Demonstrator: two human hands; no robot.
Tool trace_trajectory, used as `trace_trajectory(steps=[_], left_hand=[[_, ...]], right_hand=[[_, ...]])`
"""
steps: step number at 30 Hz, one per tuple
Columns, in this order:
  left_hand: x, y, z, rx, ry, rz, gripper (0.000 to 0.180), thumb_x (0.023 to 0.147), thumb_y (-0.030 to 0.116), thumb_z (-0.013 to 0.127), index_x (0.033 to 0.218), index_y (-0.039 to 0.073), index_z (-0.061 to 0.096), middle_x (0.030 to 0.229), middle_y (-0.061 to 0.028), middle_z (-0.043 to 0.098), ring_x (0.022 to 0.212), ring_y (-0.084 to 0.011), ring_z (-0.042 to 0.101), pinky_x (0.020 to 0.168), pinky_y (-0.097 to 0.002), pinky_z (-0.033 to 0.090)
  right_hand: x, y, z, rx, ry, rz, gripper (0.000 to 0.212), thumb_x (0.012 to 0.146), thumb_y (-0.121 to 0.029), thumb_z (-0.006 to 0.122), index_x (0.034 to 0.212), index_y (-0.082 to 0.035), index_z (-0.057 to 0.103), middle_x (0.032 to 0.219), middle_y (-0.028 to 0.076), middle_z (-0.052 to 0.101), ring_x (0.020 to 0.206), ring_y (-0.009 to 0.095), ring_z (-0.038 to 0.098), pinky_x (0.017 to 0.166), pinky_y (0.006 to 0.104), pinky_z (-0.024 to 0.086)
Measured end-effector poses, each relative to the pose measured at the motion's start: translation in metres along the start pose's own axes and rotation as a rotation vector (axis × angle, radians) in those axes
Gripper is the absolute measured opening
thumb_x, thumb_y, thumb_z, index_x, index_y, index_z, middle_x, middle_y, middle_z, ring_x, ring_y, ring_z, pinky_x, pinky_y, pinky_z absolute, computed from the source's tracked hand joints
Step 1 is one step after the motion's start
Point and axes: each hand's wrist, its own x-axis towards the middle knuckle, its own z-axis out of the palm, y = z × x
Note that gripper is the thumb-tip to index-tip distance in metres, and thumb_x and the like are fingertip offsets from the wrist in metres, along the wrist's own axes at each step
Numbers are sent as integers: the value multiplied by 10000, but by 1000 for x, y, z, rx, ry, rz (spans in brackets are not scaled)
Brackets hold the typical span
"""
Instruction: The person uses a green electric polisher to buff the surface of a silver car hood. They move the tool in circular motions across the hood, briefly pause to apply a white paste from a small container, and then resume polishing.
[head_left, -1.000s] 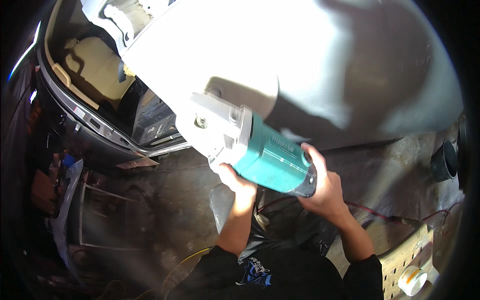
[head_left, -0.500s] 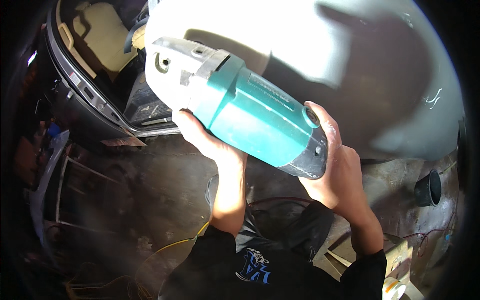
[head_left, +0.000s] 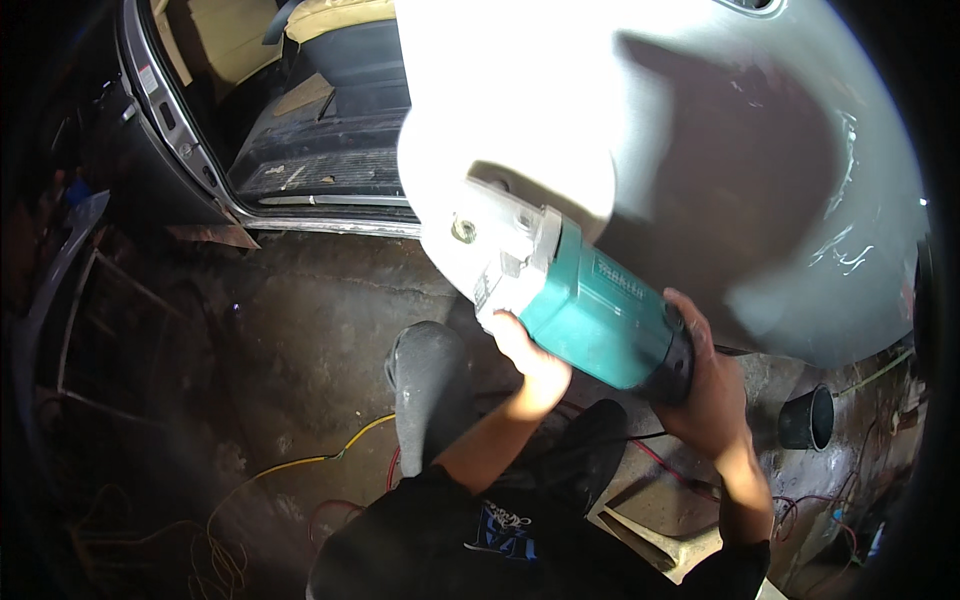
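A teal power polisher (head_left: 604, 318) with a silver-grey gear head is held in both my hands, lying slantwise with its head up and to the left. Bright light washes out the round pale pad (head_left: 590, 190) beneath the head. My left hand (head_left: 530, 362) is closed around the body's near side, just behind the gear head. At the black rear end, my right hand (head_left: 708, 385) wraps the housing. The pad lies against or just over a grey car body panel (head_left: 745, 180); I cannot tell whether they touch. Whitish streaks mark the panel's right part.
At left is an open car doorway with a ribbed sill (head_left: 330, 175) and a dark door (head_left: 170, 170). A black bucket (head_left: 806, 418) stands on the floor at right. A yellow cable (head_left: 300, 462) and a red hose (head_left: 655, 462) run around my legs. Cardboard (head_left: 650, 540) lies near my right arm.
The polisher and both hands have moved right and nearer to me across the view. My view has shifted too, showing more of the doorway. Both hands keep their hold.
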Motion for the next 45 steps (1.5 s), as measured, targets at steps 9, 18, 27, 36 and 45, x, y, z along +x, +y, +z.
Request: trace_trajectory(steps=[9, 18, 27, 36, 45], left_hand=[[63, -4, 1, 366, 41, 490, 490, 1068, 318, 371, 1362, -64, 460, 1354, -210, 492, 1258, -298, 481, 1076, -433, 371], [-40, -36, -24, -252, -117, -109, 651, 1072, 467, 316, 1469, -47, 346, 1476, -147, 439, 1342, -256, 455, 1123, -416, 364], [87, 9, 38, 290, -146, 514, 517, 1071, 374, 397, 1379, -37, 455, 1380, -159, 495, 1246, -257, 489, 1070, -405, 388], [4, -8, -13, -66, -112, -16, 585, 1037, 448, 478, 1396, -12, 444, 1383, -139, 501, 1277, -235, 476, 1086, -391, 369], [72, 28, 64, -74, -748, 56, 277, 938, 246, 622, 981, -27, 635, 921, -75, 642, 877, -188, 618, 813, -347, 494]], right_hand=[[41, -31, 1, 131, 21, 64, 925, 666, -2, 745, 1493, -140, 356, 1300, 206, 614, 1093, 445, 637, 906, 456, 541], [-7, 24, 12, -77, -178, 167, 973, 657, -91, 778, 1511, -247, 338, 992, 144, 714, 887, 426, 687, 776, 481, 555], [39, -21, -11, 265, 284, -15, 951, 637, 23, 754, 1485, -119, 349, 1277, 222, 622, 1134, 448, 619, 949, 449, 529], [-5, 26, 20, 191, 34, 89, 936, 689, -157, 790, 1510, -224, 345, 987, 180, 708, 892, 429, 686, 795, 469, 542], [12, 11, 31, 419, 386, 45, 975, 696, -64, 808, 1509, -98, 270, 1398, 170, 527, 1053, 340, 684, 921, 411, 537]])
